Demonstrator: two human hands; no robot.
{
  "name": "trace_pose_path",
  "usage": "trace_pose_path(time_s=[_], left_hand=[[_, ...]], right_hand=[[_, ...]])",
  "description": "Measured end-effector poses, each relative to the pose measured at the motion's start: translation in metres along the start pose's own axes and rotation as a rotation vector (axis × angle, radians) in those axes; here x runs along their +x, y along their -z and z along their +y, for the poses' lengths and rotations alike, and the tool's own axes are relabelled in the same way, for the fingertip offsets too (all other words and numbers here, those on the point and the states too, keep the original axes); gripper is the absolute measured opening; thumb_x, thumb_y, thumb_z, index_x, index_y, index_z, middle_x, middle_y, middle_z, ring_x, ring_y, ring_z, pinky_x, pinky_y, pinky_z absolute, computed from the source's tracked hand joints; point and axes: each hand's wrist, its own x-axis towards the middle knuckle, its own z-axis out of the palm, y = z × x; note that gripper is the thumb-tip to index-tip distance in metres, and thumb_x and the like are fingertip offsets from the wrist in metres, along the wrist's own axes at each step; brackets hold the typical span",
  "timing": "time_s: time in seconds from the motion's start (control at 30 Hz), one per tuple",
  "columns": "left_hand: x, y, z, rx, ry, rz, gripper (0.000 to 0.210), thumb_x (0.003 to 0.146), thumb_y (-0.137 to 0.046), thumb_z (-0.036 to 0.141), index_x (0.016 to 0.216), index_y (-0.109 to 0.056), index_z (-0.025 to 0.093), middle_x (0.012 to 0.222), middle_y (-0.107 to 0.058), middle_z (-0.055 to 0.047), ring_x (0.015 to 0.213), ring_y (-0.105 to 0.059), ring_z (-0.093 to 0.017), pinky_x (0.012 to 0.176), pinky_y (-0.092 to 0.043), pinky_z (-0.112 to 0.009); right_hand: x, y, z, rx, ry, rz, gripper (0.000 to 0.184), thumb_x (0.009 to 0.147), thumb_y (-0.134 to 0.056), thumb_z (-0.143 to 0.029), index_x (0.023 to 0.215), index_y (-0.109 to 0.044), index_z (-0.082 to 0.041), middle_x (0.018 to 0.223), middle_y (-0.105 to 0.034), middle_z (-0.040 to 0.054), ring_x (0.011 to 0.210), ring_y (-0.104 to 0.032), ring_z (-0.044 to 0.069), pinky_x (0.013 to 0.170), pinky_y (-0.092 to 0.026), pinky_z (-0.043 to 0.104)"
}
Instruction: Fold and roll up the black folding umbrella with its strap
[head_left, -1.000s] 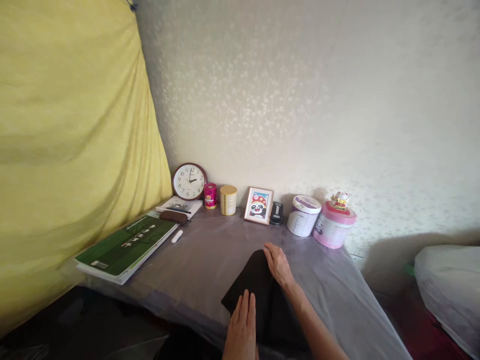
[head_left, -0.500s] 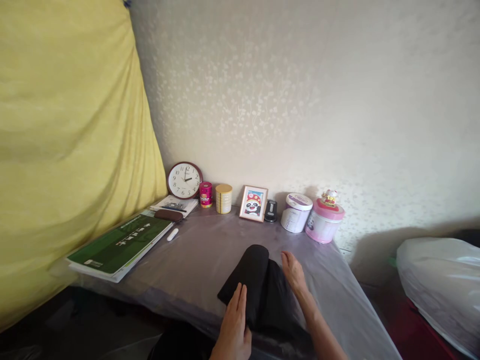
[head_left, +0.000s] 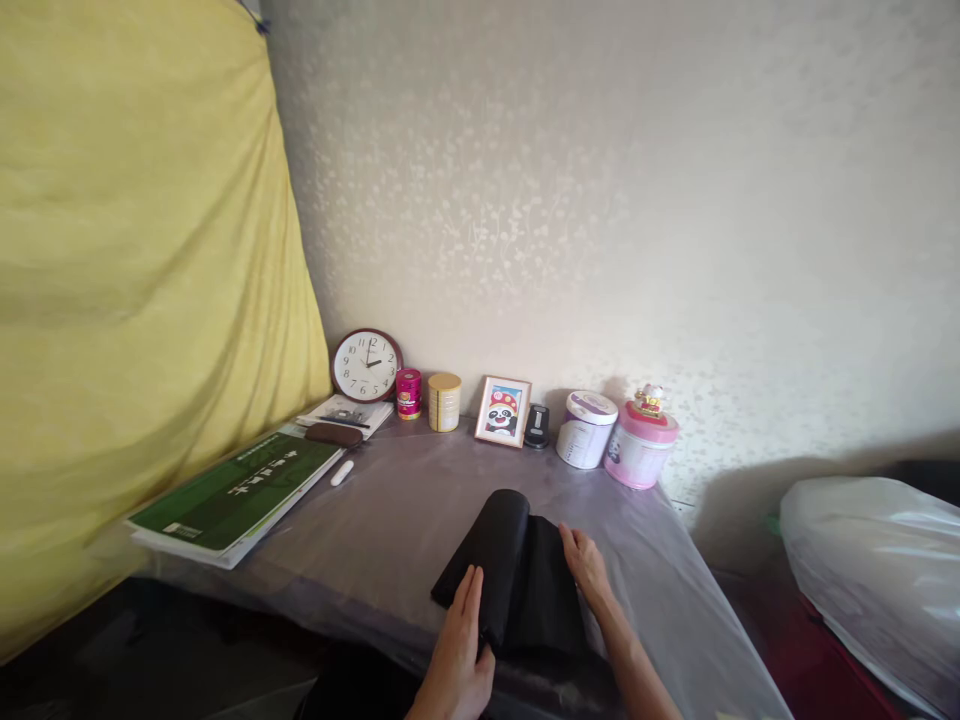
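Observation:
A piece of folded black cloth (head_left: pixel 501 580) lies at the front of the table, its left part rolled into a rounded fold and its right part spread out. My left hand (head_left: pixel 459 640) rests along the lower left of the fold, fingers straight and side by side, thumb lower down by the near edge. At the right edge of the cloth, my right hand (head_left: pixel 585 562) has its fingers closed on the fabric. The underside of the cloth is hidden.
Along the wall stand a clock (head_left: pixel 366 366), a pink tin (head_left: pixel 409 394), a yellow-lidded can (head_left: pixel 444 403), a framed panda picture (head_left: pixel 502 411) and two tubs, a white one (head_left: pixel 586 430) and a pink one (head_left: pixel 639 452). A green book (head_left: pixel 236 490) lies left. Beyond the table's right edge sits a plastic-covered bundle (head_left: pixel 877 560).
My right hand has come onto the right edge of the cloth and closed on it. That side now stretches flatter, while my left hand keeps its place. The view has shifted slightly.

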Motion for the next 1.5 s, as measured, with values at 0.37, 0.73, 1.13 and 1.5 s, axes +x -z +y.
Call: trace_pose_path(time_s=[0.37,0.73,1.13,1.5], left_hand=[[0.0,-0.008,0.006,0.214,0.058,-0.009,0.083,0.062,-0.037,-0.001,0.14,-0.012,0.008,0.151,-0.008,-0.009,0.137,-0.014,-0.018,0.112,-0.018,-0.03],[-0.005,-0.008,0.01,0.264,0.011,-0.006,0.086,0.06,-0.039,0.001,0.14,-0.01,0.011,0.15,-0.006,-0.008,0.137,-0.012,-0.021,0.111,-0.022,-0.037],[-0.003,-0.007,0.014,0.372,0.085,-0.019,0.078,0.061,-0.043,0.0,0.137,-0.022,0.002,0.148,-0.015,-0.019,0.136,-0.019,-0.024,0.11,-0.022,-0.033],[-0.006,0.0,0.014,0.382,0.113,-0.075,0.074,0.066,-0.043,0.01,0.137,-0.022,0.002,0.146,-0.023,-0.018,0.135,-0.023,-0.023,0.111,-0.022,-0.035]], right_hand=[[-0.012,0.006,0.012,-0.045,-0.011,0.068,0.029,0.086,-0.038,-0.034,0.069,-0.058,-0.02,0.076,-0.069,0.0084,0.077,-0.065,0.021,0.062,-0.04,0.026],[-0.009,0.02,-0.046,0.503,0.007,0.025,0.04,0.075,-0.044,-0.048,0.073,-0.065,-0.013,0.063,-0.065,0.0055,0.062,-0.06,0.02,0.05,-0.043,0.025],[-0.002,-0.012,-0.103,0.743,-0.158,-0.213,0.019,0.085,-0.045,-0.029,0.095,-0.051,-0.014,0.04,-0.052,-0.0055,0.034,-0.055,0.013,0.034,-0.043,0.02],[0.003,-0.035,-0.109,0.514,-0.04,-0.271,0.017,0.085,-0.045,-0.032,0.09,-0.051,-0.017,0.046,-0.059,-0.0042,0.038,-0.058,0.012,0.036,-0.043,0.018]])
